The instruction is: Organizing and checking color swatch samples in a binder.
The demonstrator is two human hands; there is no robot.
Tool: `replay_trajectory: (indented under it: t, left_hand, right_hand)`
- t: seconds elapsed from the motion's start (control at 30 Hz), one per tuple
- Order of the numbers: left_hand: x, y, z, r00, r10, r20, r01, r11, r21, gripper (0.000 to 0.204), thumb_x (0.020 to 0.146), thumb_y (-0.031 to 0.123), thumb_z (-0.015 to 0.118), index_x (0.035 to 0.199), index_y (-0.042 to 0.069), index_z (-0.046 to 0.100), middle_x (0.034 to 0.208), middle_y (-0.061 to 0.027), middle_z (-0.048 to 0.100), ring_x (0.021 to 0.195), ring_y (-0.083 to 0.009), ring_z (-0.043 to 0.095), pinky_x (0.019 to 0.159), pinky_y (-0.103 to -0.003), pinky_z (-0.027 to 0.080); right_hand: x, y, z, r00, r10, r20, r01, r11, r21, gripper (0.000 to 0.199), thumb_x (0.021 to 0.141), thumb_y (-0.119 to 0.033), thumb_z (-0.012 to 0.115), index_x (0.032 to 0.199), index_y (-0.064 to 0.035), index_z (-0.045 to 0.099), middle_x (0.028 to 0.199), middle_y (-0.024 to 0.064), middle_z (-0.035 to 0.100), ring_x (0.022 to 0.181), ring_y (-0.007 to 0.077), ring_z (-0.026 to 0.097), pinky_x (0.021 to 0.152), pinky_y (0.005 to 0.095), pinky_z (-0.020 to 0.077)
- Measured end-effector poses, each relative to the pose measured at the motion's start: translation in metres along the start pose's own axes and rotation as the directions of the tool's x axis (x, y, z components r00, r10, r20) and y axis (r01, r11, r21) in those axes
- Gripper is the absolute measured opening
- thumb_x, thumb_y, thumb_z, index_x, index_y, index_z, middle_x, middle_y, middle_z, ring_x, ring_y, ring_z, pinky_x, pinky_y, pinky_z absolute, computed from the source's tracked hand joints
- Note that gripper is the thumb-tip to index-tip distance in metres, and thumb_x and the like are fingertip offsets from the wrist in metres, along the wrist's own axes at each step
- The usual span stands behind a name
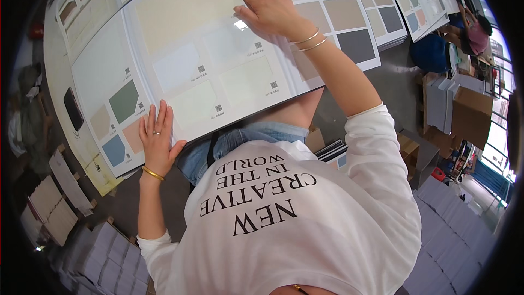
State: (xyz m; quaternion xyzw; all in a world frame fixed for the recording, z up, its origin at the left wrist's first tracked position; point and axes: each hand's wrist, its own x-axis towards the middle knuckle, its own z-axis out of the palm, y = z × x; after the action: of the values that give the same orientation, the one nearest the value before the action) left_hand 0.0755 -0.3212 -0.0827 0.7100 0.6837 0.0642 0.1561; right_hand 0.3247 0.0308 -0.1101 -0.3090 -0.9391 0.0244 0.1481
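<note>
White shirt [305,240]'s at the tabletop [57,60]'s near edge, left hand [157,135] and right hand [268,10] flat on the swatch folder [183,22], fingers outstretched, gripping nothing, probably just steadying it.

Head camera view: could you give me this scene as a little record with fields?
Left hand: palm down at the lower left corner of the middle sample board, beside a peach swatch
Right hand: palm down on that board's upper right part
Other swatches: green, blue, dark grey
Far left: dark phone-like object
Far right: person in pink, open cardboard box
</note>
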Motion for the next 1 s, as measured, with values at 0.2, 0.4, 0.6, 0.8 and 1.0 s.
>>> replay_trajectory:
  t: [0.2,0.4,0.6,0.8,1.0]
  left_hand:
    - [-0.003,-0.001,0.003,1.000,-0.006,0.010,0.006,1.000,0.001,0.095,0.084,0.051,0.068,0.158,0.006,0.030,0.167,-0.0095,0.025,0.154,-0.0346,0.019,0.122,-0.055,0.010]
    - [-0.001,0.013,0.002,0.999,-0.014,-0.039,0.016,0.998,0.062,0.124,0.062,0.055,0.084,0.158,0.003,0.027,0.167,-0.0118,0.024,0.154,-0.0360,0.019,0.122,-0.058,0.012]
    - [-0.001,0.022,0.006,0.997,-0.043,-0.070,0.049,0.995,0.090,0.120,0.066,0.046,0.087,0.158,0.001,0.025,0.167,-0.0137,0.023,0.154,-0.0357,0.019,0.123,-0.059,0.012]
    - [-0.019,0.028,0.024,0.990,-0.061,-0.127,0.074,0.992,0.098,0.098,0.077,0.037,0.080,0.156,0.002,0.032,0.165,-0.0136,0.029,0.152,-0.0335,0.026,0.122,-0.057,0.016]
    - [-0.048,0.026,0.044,0.966,-0.015,-0.258,0.038,0.996,0.083,0.055,0.088,0.017,0.068,0.142,0.011,0.057,0.153,-0.0043,0.050,0.144,-0.0312,0.041,0.119,-0.056,0.025]
  right_hand:
    - [-0.037,-0.024,-0.026,0.992,-0.038,0.117,0.029,0.997,0.071,0.067,0.099,-0.045,0.050,0.149,-0.0014,0.043,0.159,0.0137,0.039,0.148,0.0268,0.035,0.120,0.0529,0.0255]
    - [-0.147,-0.076,-0.089,0.945,-0.066,0.320,-0.007,0.975,0.220,0.070,0.097,-0.042,0.056,0.152,-0.0032,0.039,0.162,0.0137,0.034,0.150,0.0283,0.032,0.122,0.0542,0.0215]
    - [-0.204,-0.073,-0.136,0.911,0.021,0.412,-0.269,0.788,0.554,0.032,0.094,-0.025,0.067,0.116,-0.0019,0.070,0.121,0.0115,0.068,0.112,0.0268,0.064,0.097,0.0419,0.0495]
    - [-0.240,-0.024,-0.114,0.657,0.572,0.491,-0.628,0.054,0.776,0.029,0.104,-0.018,0.057,0.103,0.0069,0.072,0.090,0.0085,0.074,0.079,0.0135,0.070,0.073,0.0277,0.0567]
    - [-0.245,-0.008,-0.083,0.490,0.655,0.575,-0.608,-0.216,0.764,0.045,0.105,-0.041,0.053,0.102,0.0001,0.071,0.094,0.0091,0.075,0.081,0.0160,0.072,0.076,0.0283,0.0539]
